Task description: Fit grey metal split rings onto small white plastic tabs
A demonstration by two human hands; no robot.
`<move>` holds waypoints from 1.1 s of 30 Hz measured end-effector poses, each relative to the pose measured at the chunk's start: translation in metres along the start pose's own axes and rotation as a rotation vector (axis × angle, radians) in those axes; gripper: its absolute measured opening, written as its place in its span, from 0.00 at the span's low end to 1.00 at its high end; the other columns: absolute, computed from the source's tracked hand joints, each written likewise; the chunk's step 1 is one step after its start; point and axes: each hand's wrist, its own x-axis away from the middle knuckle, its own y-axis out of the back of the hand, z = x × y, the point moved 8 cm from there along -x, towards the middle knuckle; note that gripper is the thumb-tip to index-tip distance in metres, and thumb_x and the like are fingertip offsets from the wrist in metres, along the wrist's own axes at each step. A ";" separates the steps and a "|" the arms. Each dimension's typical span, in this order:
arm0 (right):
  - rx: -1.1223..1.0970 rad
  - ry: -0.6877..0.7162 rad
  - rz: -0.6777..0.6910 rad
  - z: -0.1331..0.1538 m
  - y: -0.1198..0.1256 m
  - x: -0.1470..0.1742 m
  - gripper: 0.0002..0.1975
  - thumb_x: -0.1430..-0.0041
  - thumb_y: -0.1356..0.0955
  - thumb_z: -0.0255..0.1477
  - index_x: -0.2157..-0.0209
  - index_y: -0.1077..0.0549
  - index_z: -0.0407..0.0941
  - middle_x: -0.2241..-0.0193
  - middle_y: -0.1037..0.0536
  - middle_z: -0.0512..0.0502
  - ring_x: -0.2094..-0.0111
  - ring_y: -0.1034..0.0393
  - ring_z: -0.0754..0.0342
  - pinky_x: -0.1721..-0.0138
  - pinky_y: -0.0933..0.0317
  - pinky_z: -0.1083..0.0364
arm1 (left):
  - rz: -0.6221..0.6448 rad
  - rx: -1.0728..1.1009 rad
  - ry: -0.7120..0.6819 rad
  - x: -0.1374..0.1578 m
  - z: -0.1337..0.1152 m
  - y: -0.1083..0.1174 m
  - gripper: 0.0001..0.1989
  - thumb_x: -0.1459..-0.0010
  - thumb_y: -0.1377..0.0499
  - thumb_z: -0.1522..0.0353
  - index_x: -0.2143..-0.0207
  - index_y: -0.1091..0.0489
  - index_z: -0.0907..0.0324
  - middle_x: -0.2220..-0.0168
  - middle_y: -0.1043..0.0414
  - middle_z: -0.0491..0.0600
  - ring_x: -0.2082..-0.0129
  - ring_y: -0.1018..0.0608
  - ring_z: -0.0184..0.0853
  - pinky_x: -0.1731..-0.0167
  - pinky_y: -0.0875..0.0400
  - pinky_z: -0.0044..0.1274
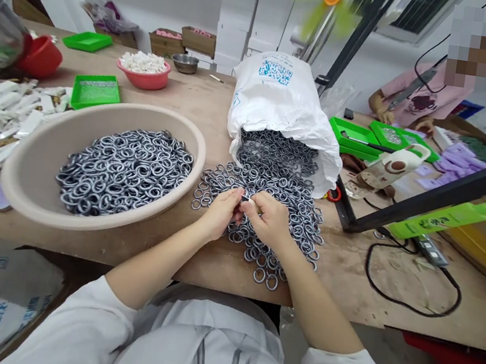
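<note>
Both of my hands meet over a heap of dark grey, shiny rings (281, 229) spread on the table. My left hand (223, 210) is closed, its thumb and fingertips pinching one side of a small dark ring (245, 198). The thumb and fingers of my right hand (269, 214) are closed on its other side. Fingers cover most of that ring. Behind my hands a white sack (281, 100) lies on its side, its mouth towards me and rings spilling out. To the left, a wide beige basin (27, 191) holds many similar rings (129, 169).
White pieces (7, 119) lie in a pile at far left. Green trays (96, 92), a red bowl (149, 79) and a steel bowl (185, 64) stand behind the basin. At right are a black metal frame (384, 208), a bottle (384, 172), a cable (368, 272) and a co-worker (435, 100).
</note>
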 end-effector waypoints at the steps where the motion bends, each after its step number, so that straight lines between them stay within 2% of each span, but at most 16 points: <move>1: 0.009 -0.001 0.003 0.000 0.000 0.000 0.21 0.33 0.40 0.42 0.76 0.34 0.44 0.76 0.35 0.51 0.75 0.42 0.58 0.72 0.52 0.56 | 0.002 0.004 0.004 0.000 0.000 0.000 0.25 0.54 0.34 0.49 0.75 0.40 0.58 0.83 0.41 0.38 0.85 0.38 0.23 0.84 0.39 0.18; 7: 0.013 0.006 0.026 0.005 -0.003 0.001 0.22 0.34 0.40 0.43 0.78 0.36 0.45 0.77 0.35 0.51 0.75 0.42 0.58 0.72 0.54 0.56 | 0.010 0.015 0.016 0.000 0.001 0.001 0.25 0.52 0.34 0.49 0.75 0.41 0.58 0.83 0.42 0.38 0.85 0.38 0.23 0.84 0.39 0.18; 9: -0.019 -0.021 0.041 -0.004 -0.005 -0.001 0.23 0.34 0.40 0.44 0.78 0.36 0.45 0.78 0.35 0.51 0.75 0.42 0.57 0.72 0.53 0.57 | 0.044 0.012 0.028 0.002 0.001 -0.002 0.25 0.53 0.34 0.50 0.75 0.40 0.58 0.82 0.41 0.38 0.85 0.38 0.23 0.84 0.39 0.18; 12: -0.064 -0.211 -0.014 -0.041 0.001 -0.007 0.25 0.33 0.43 0.45 0.79 0.39 0.45 0.81 0.38 0.53 0.77 0.43 0.58 0.72 0.53 0.57 | 0.205 -0.008 0.063 0.009 0.003 -0.015 0.24 0.51 0.34 0.51 0.76 0.40 0.59 0.81 0.41 0.39 0.84 0.37 0.23 0.82 0.35 0.18; 14: 0.000 -0.352 -0.065 -0.069 0.007 -0.009 0.25 0.33 0.43 0.46 0.79 0.38 0.46 0.82 0.39 0.53 0.77 0.44 0.57 0.72 0.53 0.57 | 0.262 -0.012 0.066 0.012 0.001 -0.018 0.23 0.49 0.35 0.52 0.77 0.39 0.60 0.80 0.39 0.40 0.83 0.36 0.23 0.80 0.33 0.19; 16: 0.127 -0.392 -0.040 -0.082 0.009 -0.013 0.23 0.35 0.41 0.47 0.76 0.32 0.45 0.78 0.32 0.51 0.74 0.40 0.55 0.72 0.52 0.57 | 0.200 -0.007 0.030 0.008 -0.006 -0.009 0.22 0.50 0.34 0.53 0.76 0.37 0.61 0.78 0.35 0.42 0.81 0.33 0.23 0.78 0.31 0.19; 18: 0.255 -0.365 0.042 -0.079 0.002 -0.016 0.20 0.38 0.36 0.47 0.69 0.26 0.45 0.70 0.27 0.47 0.69 0.35 0.53 0.71 0.51 0.57 | 0.096 -0.010 -0.010 0.002 -0.014 0.006 0.21 0.53 0.31 0.54 0.74 0.33 0.62 0.74 0.29 0.44 0.79 0.30 0.23 0.75 0.28 0.19; 21: 0.365 -0.330 0.181 -0.066 -0.015 -0.017 0.18 0.41 0.32 0.47 0.62 0.23 0.47 0.63 0.25 0.45 0.66 0.32 0.52 0.70 0.48 0.56 | -0.001 -0.012 -0.015 -0.004 -0.021 0.021 0.22 0.57 0.29 0.57 0.68 0.27 0.64 0.71 0.24 0.48 0.77 0.27 0.23 0.72 0.27 0.18; 24: 0.363 -0.360 0.231 -0.059 -0.025 -0.017 0.14 0.40 0.32 0.44 0.61 0.23 0.49 0.62 0.24 0.46 0.65 0.30 0.52 0.68 0.47 0.56 | -0.037 -0.011 -0.002 -0.006 -0.022 0.027 0.24 0.58 0.27 0.59 0.61 0.25 0.65 0.72 0.23 0.48 0.78 0.25 0.23 0.73 0.28 0.15; 27: 0.285 -0.376 0.213 -0.063 -0.025 -0.019 0.12 0.40 0.31 0.40 0.63 0.23 0.47 0.62 0.24 0.46 0.63 0.31 0.52 0.66 0.46 0.56 | -0.049 -0.001 -0.010 -0.007 -0.022 0.028 0.22 0.55 0.28 0.63 0.59 0.25 0.63 0.74 0.24 0.47 0.77 0.24 0.25 0.72 0.26 0.16; 30: 0.071 -0.408 0.149 -0.081 -0.014 -0.019 0.11 0.40 0.31 0.38 0.68 0.25 0.44 0.69 0.25 0.49 0.67 0.33 0.55 0.67 0.47 0.57 | -0.078 0.025 0.018 -0.007 -0.019 0.028 0.14 0.49 0.33 0.70 0.58 0.26 0.62 0.74 0.25 0.46 0.76 0.24 0.26 0.71 0.24 0.18; 33: -0.162 -0.544 -0.049 -0.112 0.012 -0.013 0.11 0.41 0.32 0.36 0.69 0.26 0.42 0.75 0.29 0.53 0.72 0.38 0.58 0.70 0.49 0.59 | -0.113 0.059 0.101 -0.006 -0.014 0.028 0.06 0.46 0.39 0.74 0.63 0.26 0.64 0.73 0.25 0.48 0.76 0.24 0.26 0.71 0.23 0.20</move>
